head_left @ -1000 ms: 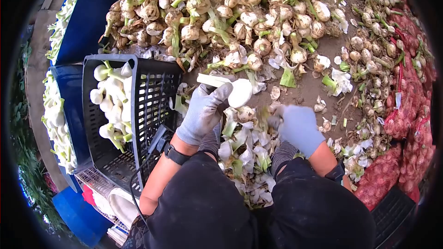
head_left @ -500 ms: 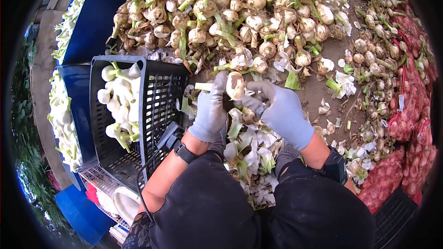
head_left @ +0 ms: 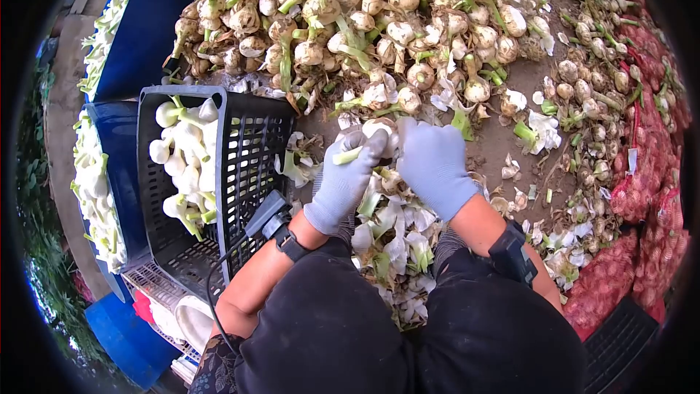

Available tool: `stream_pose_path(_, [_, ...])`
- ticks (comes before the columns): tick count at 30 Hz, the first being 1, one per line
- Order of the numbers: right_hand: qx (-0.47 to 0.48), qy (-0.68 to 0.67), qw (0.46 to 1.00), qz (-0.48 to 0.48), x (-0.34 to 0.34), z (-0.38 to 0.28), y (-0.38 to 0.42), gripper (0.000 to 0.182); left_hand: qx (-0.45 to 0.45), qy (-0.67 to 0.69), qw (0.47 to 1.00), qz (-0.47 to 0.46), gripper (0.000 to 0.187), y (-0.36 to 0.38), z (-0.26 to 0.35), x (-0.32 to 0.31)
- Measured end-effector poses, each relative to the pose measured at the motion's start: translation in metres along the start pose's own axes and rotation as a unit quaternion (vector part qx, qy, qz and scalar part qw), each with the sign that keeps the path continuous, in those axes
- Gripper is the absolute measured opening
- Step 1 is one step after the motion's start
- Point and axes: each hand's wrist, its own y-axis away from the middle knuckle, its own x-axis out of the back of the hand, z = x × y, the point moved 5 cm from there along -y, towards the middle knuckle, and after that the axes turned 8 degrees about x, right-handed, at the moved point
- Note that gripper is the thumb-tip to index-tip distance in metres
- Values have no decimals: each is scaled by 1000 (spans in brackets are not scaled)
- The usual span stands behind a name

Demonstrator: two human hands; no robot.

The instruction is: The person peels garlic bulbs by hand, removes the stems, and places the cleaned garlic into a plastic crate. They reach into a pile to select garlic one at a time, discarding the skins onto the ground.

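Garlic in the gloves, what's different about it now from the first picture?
The right hand was off to the right and has moved left, up against the garlic bulb. The left hand still holds the bulb, but its stem pointed left and now tips down and left. The black crate and the big garlic pile look the same.

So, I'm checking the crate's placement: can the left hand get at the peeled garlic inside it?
Probably yes: the crate is open-topped and close to the left hand, but its slatted wall stands between, and the hand holds a bulb.
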Motion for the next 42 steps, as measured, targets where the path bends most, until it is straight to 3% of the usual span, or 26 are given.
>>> stream_pose_path(4, [-39,-103,994,17,2,21,5,27,-19,-70,997,-11,26,8,23,5])
stream_pose_path(6, [-176,-117,975,62,19,53,11,14,-97,-8,994,-53,25,13,34,1])
stream_pose_path(7, [-176,-117,976,61,16,67,19,14,-59,76,993,-67,25,16,34,2])
stream_pose_path(8, [-216,-72,972,59,10,85,28,14,-83,90,989,-79,19,14,34,11])
stream_pose_path(10, [-249,-24,966,60,10,103,38,15,-193,12,981,-1,14,31,56,34])
stream_pose_path(12, [-207,-54,971,-102,-2,95,58,20,-169,-99,959,205,18,70,87,72])
stream_pose_path(13, [-190,-49,966,-171,2,80,58,22,-202,-237,893,324,19,93,103,101])
stream_pose_path(14, [-190,-51,965,-172,5,70,55,22,-298,-190,839,414,19,111,123,121])
stream_pose_path(16, [-173,-140,966,-132,7,50,43,20,-264,-369,735,504,16,142,143,165])
stream_pose_path(18, [-46,-222,971,-70,-20,26,27,19,-218,-325,721,572,23,160,150,174])
stream_pose_path(19, [23,-219,971,-95,-41,13,20,20,-262,-354,706,555,35,163,152,162])
stream_pose_path(20, [45,-158,975,-148,-59,0,18,24,-306,-144,817,467,38,154,148,143])
stream_pose_path(22, [44,-58,966,-246,-83,-12,25,29,-239,-191,882,358,38,129,133,112])
stream_pose_path(24, [30,-78,962,-259,-79,-3,31,32,-152,-92,974,140,30,88,102,78])
stream_pose_path(25, [12,-102,956,-274,-77,3,35,36,-36,-46,995,86,33,72,78,63])
stream_pose_path(26, [13,-100,956,-277,-74,10,37,36,-32,-83,996,17,45,52,49,51])
stream_pose_path(27, [-90,-416,885,-192,-67,20,40,36,-44,-131,989,-56,48,42,45,32])
stream_pose_path(28, [-185,-679,706,-78,-57,28,44,37,-107,-167,977,-71,58,34,44,14])
stream_pose_path(30, [-185,-688,702,-25,-20,29,37,35,-121,-196,964,-134,63,19,37,-7])
stream_pose_path(31, [-198,-655,729,-23,-14,32,37,35,-146,-141,970,-131,62,10,42,-12])
stream_pose_path(32, [-210,-622,754,-23,-7,35,37,35,-40,-60,985,-159,59,5,35,-15])
stream_pose_path(34, [-253,-635,728,-46,5,36,35,32,18,46,985,-165,57,4,40,-19])
stream_pose_path(36, [-248,-617,739,-106,7,34,35,33,-9,8,986,-167,57,0,42,-22])
stream_pose_path(38, [-252,-634,727,-78,3,30,36,34,-33,-27,985,-167,57,2,41,-24])
stream_pose_path(40, [-248,-650,717,-51,2,29,34,35,16,83,982,-166,57,3,38,-21])
stream_pose_path(42, [-231,-649,722,-62,1,26,34,33,39,76,985,-153,56,7,39,-18])
